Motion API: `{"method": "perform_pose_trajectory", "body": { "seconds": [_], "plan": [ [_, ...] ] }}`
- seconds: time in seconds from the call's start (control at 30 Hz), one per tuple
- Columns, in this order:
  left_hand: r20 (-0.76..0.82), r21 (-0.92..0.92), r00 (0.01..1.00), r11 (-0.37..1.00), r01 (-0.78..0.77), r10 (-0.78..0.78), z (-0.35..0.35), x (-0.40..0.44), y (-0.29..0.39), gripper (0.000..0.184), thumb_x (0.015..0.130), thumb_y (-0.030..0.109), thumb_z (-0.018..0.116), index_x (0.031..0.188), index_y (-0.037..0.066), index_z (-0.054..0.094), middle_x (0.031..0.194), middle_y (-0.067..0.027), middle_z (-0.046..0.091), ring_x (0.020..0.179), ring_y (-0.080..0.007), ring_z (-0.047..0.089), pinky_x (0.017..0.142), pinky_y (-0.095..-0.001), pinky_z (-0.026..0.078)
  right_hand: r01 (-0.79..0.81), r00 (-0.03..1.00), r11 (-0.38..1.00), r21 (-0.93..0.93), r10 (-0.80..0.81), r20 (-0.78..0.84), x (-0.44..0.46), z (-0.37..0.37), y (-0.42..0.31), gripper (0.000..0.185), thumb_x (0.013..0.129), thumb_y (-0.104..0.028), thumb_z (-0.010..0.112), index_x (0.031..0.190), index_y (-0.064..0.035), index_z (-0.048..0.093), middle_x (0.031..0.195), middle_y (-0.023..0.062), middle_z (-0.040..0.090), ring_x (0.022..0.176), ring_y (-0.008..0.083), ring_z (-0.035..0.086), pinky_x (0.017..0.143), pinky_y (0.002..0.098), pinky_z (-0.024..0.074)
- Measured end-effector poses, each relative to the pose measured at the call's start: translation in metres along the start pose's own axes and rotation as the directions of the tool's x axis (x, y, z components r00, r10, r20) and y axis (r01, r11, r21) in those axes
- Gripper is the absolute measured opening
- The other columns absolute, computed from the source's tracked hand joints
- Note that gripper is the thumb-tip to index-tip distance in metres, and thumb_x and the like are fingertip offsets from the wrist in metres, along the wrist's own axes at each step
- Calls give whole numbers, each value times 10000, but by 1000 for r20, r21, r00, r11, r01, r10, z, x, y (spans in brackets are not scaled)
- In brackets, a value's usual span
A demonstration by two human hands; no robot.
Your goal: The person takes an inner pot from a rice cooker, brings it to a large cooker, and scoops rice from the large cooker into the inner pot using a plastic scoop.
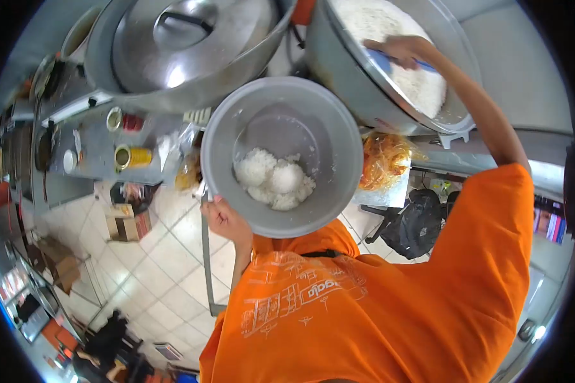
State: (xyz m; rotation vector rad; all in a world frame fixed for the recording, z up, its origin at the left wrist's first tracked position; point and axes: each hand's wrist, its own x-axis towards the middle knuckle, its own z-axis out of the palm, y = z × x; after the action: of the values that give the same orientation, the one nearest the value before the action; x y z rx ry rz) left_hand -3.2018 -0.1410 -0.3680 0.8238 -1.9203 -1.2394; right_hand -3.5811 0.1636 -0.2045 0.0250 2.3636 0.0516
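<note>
My left hand (227, 220) is closed on the lower left rim of a round grey plastic tub (335, 191). Several clumps of white cooked rice (281, 179) lie in the bottom of this tub. At the upper right, my right hand (402, 51) is wrapped around a blue plastic utensil (380, 60), over a large metal pot (358, 89). White rice (421, 96) fills much of that pot. Fingers and slight blur hide the utensil's full shape, and I cannot tell how deep it sits in the rice.
Left of the rice pot stands another big pot under a metal lid (140, 51). Beside the tub is an orange-filled plastic bag (383, 159). A yellow can (133, 157) stands on the counter to the left. On the tiled floor are a cardboard box (128, 223) and a black backpack (418, 223).
</note>
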Motion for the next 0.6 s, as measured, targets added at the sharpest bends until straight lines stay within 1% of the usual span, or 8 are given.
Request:
{"method": "perform_pose_trajectory", "body": {
  "seconds": [0.2,0.23,0.3,0.37,0.43,0.5,0.53,0.6],
  "plan": [
    [5,-49,1000,999,-16,16,-2,3,-8,385,929,20,534,616,38,310,617,-48,290,656,-195,301,605,-349,258,-298,861,871,391,69,504,-52,9,44,730,854,-804,325,542,-147,388,420,-57,281,299,42,256,271,217,189],
    [-7,-70,1000,997,-13,12,-3,4,-7,385,929,20,534,616,38,310,617,-48,290,656,-195,301,605,-349,258,-399,786,797,453,43,617,-53,6,54,723,864,-793,322,532,-155,397,408,-65,271,295,30,247,267,202,179],
    [-6,-77,999,996,-52,51,-2,5,-1,385,925,11,534,614,39,308,622,-47,298,657,-200,302,603,-347,259,-400,749,720,567,-100,655,-50,3,80,745,830,-827,335,544,-149,444,399,-71,268,289,34,236,267,198,183],
    [2,-116,1000,993,-27,28,-1,4,-2,394,931,14,525,611,42,296,626,-47,291,665,-202,303,616,-345,261,-407,819,622,669,-76,569,-75,-13,74,724,853,-804,328,585,-148,474,397,-69,273,287,37,235,265,201,185],
    [25,-86,1000,996,14,-12,-2,3,-3,406,936,20,518,608,46,280,632,-42,280,676,-197,304,630,-337,259,-331,884,587,739,-82,461,-111,-24,61,716,864,-795,324,525,-165,370,403,-75,273,296,25,242,258,200,201],
    [39,-100,999,995,24,-21,-2,3,-2,414,944,30,513,609,49,272,635,-40,274,681,-194,303,635,-339,257,0,966,501,865,-223,129,-139,-30,52,699,886,-763,338,529,-165,389,399,-71,273,288,31,244,255,207,196],
    [50,-101,998,994,41,-36,-4,3,-2,421,952,40,508,610,53,264,638,-37,269,686,-191,303,641,-340,254,16,943,440,898,-306,133,-150,-32,47,686,907,-728,351,619,-123,498,412,-58,309,292,44,272,264,218,230],
    [71,-103,996,993,53,-46,-4,2,-3,428,960,49,503,611,56,256,641,-35,263,691,-188,302,646,-341,251,302,953,567,766,-186,-238,-185,-5,6,699,925,-709,331,821,-72,599,458,-33,387,325,50,334,295,220,268]
  ]
}}
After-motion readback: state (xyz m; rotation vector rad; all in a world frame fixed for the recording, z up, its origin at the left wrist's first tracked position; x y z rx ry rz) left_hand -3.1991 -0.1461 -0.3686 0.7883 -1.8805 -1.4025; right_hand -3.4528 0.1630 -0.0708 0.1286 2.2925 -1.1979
